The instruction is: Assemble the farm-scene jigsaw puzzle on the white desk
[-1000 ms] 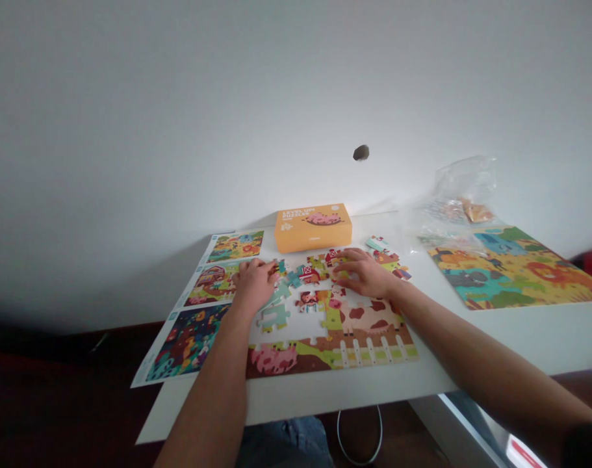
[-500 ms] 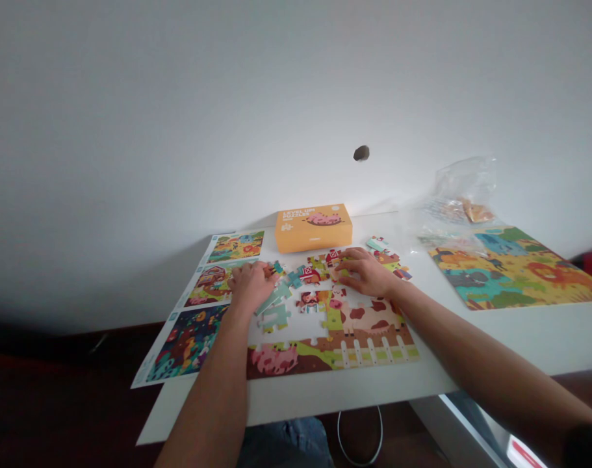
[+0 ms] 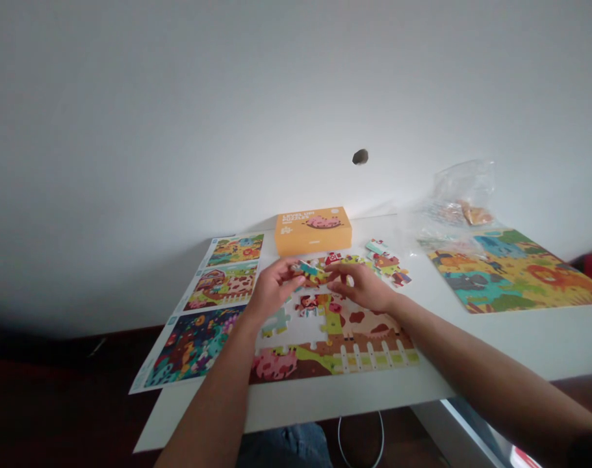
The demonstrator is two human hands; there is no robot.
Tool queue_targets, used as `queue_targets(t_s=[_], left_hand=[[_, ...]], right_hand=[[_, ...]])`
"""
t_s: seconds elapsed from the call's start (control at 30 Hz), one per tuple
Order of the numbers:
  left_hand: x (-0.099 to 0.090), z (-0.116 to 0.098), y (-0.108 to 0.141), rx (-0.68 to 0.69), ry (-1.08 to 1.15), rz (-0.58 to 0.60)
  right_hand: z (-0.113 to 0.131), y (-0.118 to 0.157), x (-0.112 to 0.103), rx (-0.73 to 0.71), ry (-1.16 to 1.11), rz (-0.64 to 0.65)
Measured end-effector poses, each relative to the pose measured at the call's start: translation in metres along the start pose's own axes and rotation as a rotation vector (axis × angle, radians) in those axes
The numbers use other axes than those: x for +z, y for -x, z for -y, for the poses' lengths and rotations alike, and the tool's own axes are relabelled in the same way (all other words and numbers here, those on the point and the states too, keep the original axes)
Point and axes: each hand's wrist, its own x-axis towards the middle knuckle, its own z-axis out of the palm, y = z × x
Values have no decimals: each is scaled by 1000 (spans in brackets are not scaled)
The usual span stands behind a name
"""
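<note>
My left hand (image 3: 273, 286) pinches a teal and yellow jigsaw piece (image 3: 309, 268) between thumb and fingers, raised a little over the table. Close to its right side is my right hand (image 3: 366, 286), fingers curved and thumb apart, with nothing clearly held; whether a fingertip touches the piece I cannot tell. Beneath both hands lies a partly assembled farm puzzle (image 3: 364, 322) with a cow, a white fence and a pink pig. A piece showing a person (image 3: 306, 305) sits in its open middle, and pale green pieces (image 3: 276, 323) lie to the left, partly hidden by my left hand.
A yellow puzzle box (image 3: 313, 233) stands at the wall. Loose pieces (image 3: 390, 263) lie right of the farm puzzle. Farther right are a finished animal puzzle (image 3: 524, 270) and clear plastic bags (image 3: 461, 195). A printed picture sheet (image 3: 198, 325) lies at the left edge.
My left hand has moved right from the green pieces and lifted a teal and yellow jigsaw piece. My right hand has shifted slightly down, its fingers now curved near that piece.
</note>
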Motion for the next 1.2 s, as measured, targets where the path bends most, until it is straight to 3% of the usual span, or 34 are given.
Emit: queue_targets(t_s=[0.1,0.2,0.3,0.43,0.6,0.77,0.97,1.2], left_hand=[[2,-7,6,-38,-34,238],[-8,-10,10,-15,-70,332],[-17,-11,11,9,-99,310],[-16,-8,7,122,-337,247],[-9,3,4,302,-600,221],[-10,7,6,275,-715,257],[-10,9,7,298,-751,213],[-8,8,5,335,-765,150]], right_hand=[[16,4,11,71,-65,82],[22,8,19,58,-62,188],[26,10,23,-117,18,252],[31,12,26,-295,184,273],[33,13,30,-233,319,231],[30,14,33,-215,398,178],[34,15,30,-222,472,191],[37,13,27,-139,460,111]])
